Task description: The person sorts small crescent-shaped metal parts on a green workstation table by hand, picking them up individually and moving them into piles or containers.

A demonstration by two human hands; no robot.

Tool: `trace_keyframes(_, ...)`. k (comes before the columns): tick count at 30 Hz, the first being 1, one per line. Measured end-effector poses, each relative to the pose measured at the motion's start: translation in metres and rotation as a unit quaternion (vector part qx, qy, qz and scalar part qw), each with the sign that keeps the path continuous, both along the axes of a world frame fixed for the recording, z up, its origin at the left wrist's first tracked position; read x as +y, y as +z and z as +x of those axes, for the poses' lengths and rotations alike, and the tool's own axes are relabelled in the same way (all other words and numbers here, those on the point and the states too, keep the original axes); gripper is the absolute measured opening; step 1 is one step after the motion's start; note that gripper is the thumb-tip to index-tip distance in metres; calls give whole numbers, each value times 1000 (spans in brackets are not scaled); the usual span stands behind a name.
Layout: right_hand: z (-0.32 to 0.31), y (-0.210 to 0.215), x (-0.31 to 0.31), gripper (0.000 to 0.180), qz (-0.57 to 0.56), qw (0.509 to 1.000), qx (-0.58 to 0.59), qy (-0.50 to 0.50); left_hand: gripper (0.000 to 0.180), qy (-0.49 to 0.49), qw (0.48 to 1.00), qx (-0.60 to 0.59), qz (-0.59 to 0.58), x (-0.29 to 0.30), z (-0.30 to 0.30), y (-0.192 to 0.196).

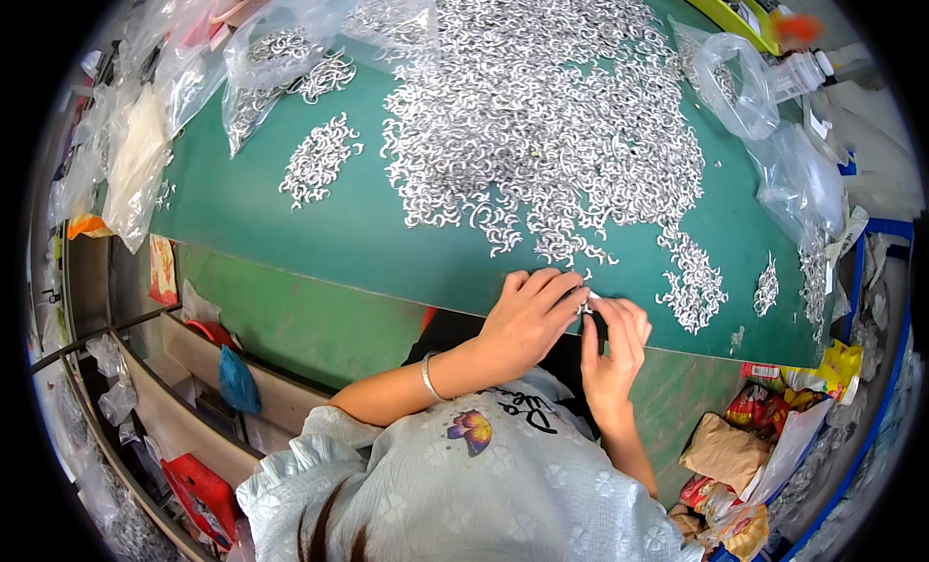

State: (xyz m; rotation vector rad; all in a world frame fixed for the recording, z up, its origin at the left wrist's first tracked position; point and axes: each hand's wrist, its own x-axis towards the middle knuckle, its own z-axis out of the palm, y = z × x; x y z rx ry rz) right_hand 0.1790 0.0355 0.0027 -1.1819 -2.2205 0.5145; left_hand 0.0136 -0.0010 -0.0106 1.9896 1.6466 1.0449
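My left hand (527, 315) and my right hand (613, 344) meet at the near edge of the green table (319, 233). Their fingertips pinch a small silver metal hook piece (586, 305) between them. A thin bracelet sits on my left wrist. Just beyond my fingers spreads a large heap of the same silver hook pieces (542, 117). A smaller cluster of hook pieces (693, 286) lies right of my hands, and another small cluster of hook pieces (317, 161) lies at the far left.
Clear plastic bags (261, 59) with more hooks lie at the back left, and empty clear bags (774, 136) at the right. A yellow-green tray (721, 11) stands at the back right. Snack wrappers (764, 436) crowd the lower right. Shelves with a blue bag (237, 380) run below left.
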Motion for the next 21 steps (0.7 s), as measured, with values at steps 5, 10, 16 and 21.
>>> trace_keyframes(5, 8, -2, 8, 34, -27, 998, 51, -30, 36, 5, 1000, 19, -4, -8, -23, -3)
trace_keyframes(10, -1, -2, 28, 38, -26, 996, 64, 49, 35, 16, 999, -44, -18, -4, -12, 9)
trace_keyframes(16, 17, 1, 27, 34, 13, 999, 21, 25, 31, 68, 997, 0, -38, -3, -4, 7)
trace_keyframes(21, 9, 4, 25, 33, -14, 998, 43, 48, 29, 46, 998, 8, -35, 4, 0, 8)
